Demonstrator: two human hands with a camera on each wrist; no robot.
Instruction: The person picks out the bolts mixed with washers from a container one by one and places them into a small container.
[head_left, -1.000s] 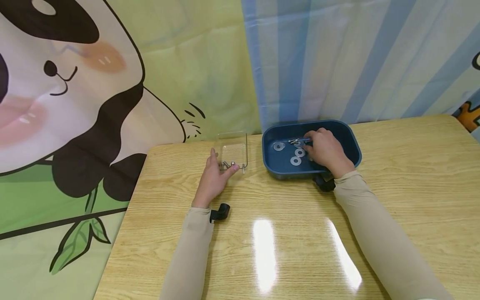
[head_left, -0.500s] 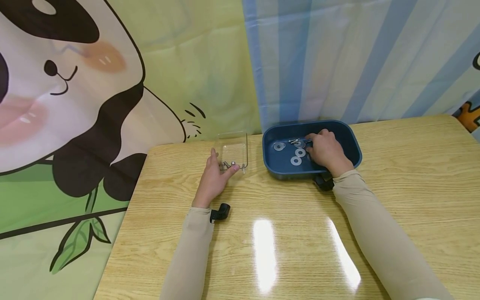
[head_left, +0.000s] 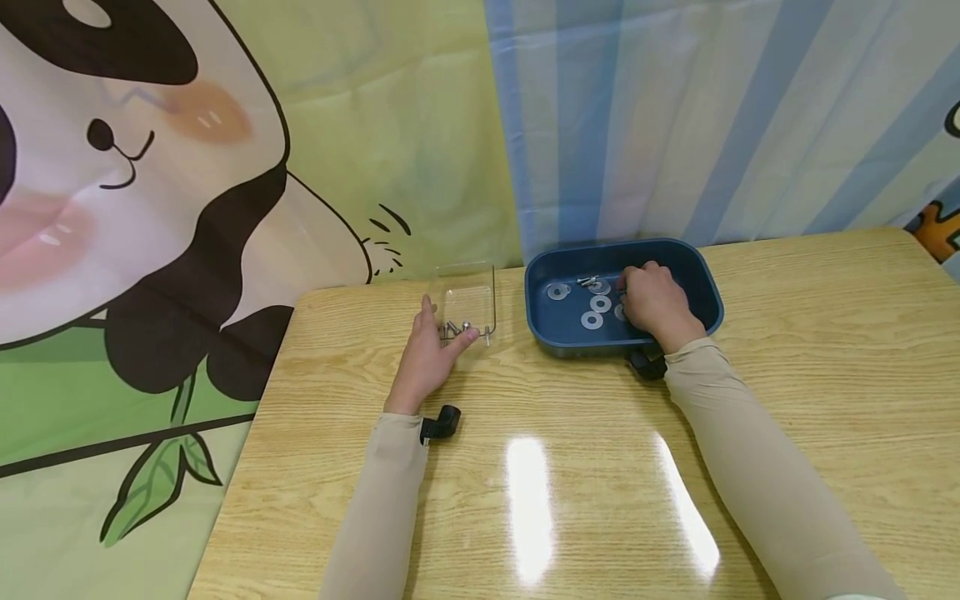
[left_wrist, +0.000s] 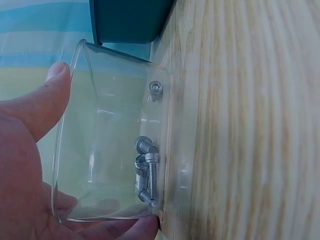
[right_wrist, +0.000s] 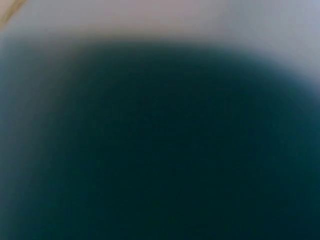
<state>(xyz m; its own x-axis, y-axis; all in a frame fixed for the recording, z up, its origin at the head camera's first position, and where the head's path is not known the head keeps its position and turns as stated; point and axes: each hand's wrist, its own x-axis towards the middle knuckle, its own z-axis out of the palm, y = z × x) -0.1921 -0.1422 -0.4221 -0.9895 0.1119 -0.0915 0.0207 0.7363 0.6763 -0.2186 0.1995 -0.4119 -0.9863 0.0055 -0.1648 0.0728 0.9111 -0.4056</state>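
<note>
My left hand (head_left: 422,367) holds a clear plastic box (head_left: 471,304), its thumb at the rim and the other fingers along the opposite side. Inside lie several hex socket screws (left_wrist: 152,175), one apart from the rest (left_wrist: 155,89). My right hand (head_left: 658,302) reaches into a blue tray (head_left: 542,335) with its fingers bent down near the floor. Whether they pinch anything is hidden by the back of the hand. Flat washers (head_left: 585,321) and a few screws (head_left: 587,281) lie left of it. The right wrist view is only a dark blur of the tray wall (right_wrist: 160,150).
Both containers stand at the back of a wood-grain table (head_left: 480,500), with a gap between them. A printed curtain (head_left: 420,150) hangs right behind. Each wrist carries a black camera mount (head_left: 441,423).
In the tray my right hand has shifted slightly right, away from the screws. One more washer now shows by its fingers. The left hand and clear box have stayed put.
</note>
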